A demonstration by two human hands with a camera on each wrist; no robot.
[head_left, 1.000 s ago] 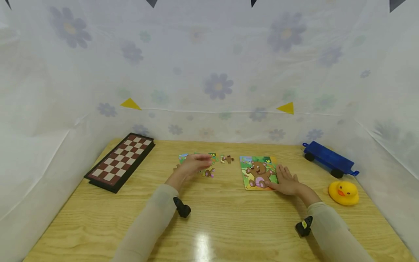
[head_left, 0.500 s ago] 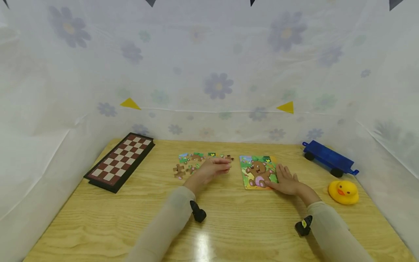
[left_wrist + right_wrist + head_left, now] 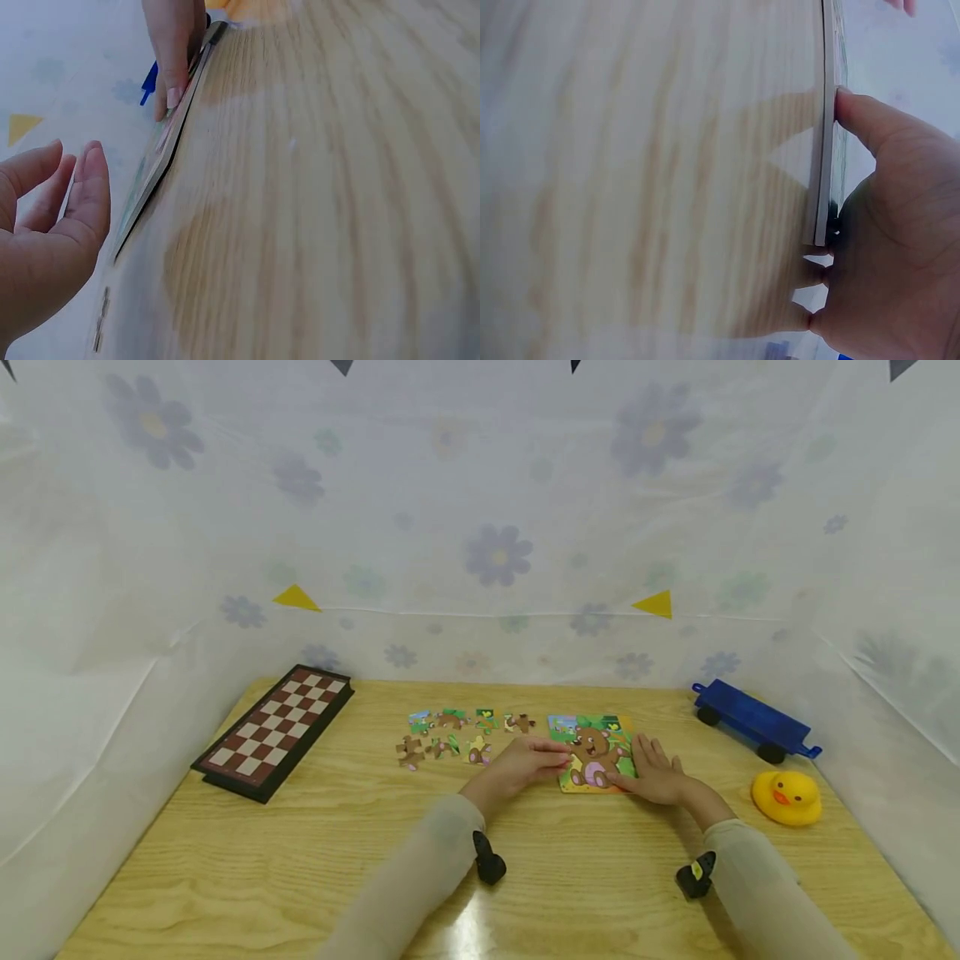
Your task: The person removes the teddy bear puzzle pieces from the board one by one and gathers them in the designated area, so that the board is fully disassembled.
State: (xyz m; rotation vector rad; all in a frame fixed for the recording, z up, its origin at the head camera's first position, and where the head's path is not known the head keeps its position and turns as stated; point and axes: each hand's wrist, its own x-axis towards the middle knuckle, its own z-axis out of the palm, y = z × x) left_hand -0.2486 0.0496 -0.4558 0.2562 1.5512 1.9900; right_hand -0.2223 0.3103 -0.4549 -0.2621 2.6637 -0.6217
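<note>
A square jigsaw puzzle board (image 3: 595, 750) with a brown bear picture lies flat right of centre in the head view. My right hand (image 3: 660, 777) rests at its right edge, thumb on the board and fingers extended. In the right wrist view the thumb (image 3: 862, 116) presses on the board's surface. My left hand (image 3: 525, 767) hovers by the board's left edge. Seen from the left wrist, the fingers (image 3: 88, 191) bend loosely, apart from the thumb, with nothing between them. Several loose puzzle pieces (image 3: 450, 720) lie in two rows to the left of the board.
A folded checkered game board (image 3: 277, 727) stands at the table's left. On the right are a blue toy wagon (image 3: 753, 720) and a yellow rubber duck (image 3: 786, 797). White flowered sheeting (image 3: 480, 643) encloses the back and sides of the wooden table (image 3: 585, 877).
My left hand has moved right, from above the loose pieces to the puzzle board's left edge, uncovering the pieces. The right hand has stayed in place on the board.
</note>
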